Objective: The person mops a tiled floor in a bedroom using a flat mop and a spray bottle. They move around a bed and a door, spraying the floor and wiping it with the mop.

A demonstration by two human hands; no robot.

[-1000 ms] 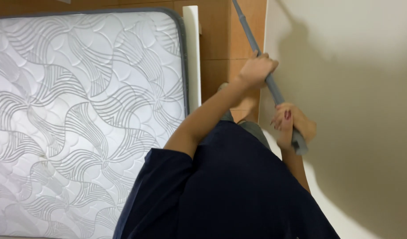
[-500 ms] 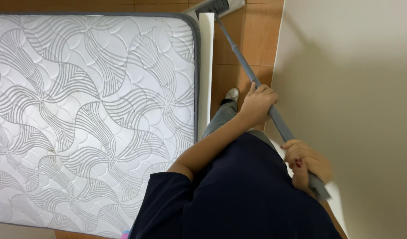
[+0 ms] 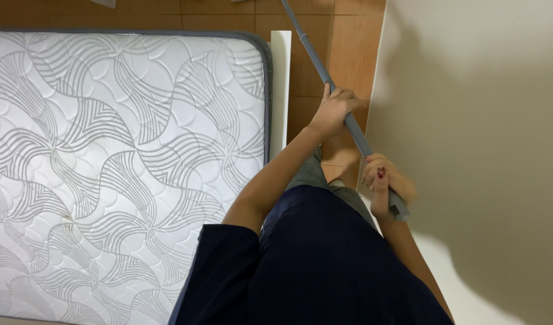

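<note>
Pole: one, grey | hands: two, left, right, both gripping it | mattress: one

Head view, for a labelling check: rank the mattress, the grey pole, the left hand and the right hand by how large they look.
1. mattress, by far the largest.
2. grey pole, long but thin, cut off at the top edge.
3. left hand and right hand: they look alike in size, so no ranking between them.

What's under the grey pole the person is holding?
Brown floor tiles lie under the grey pole. Left hand and right hand grip it; the pole's head is out of frame.
</note>
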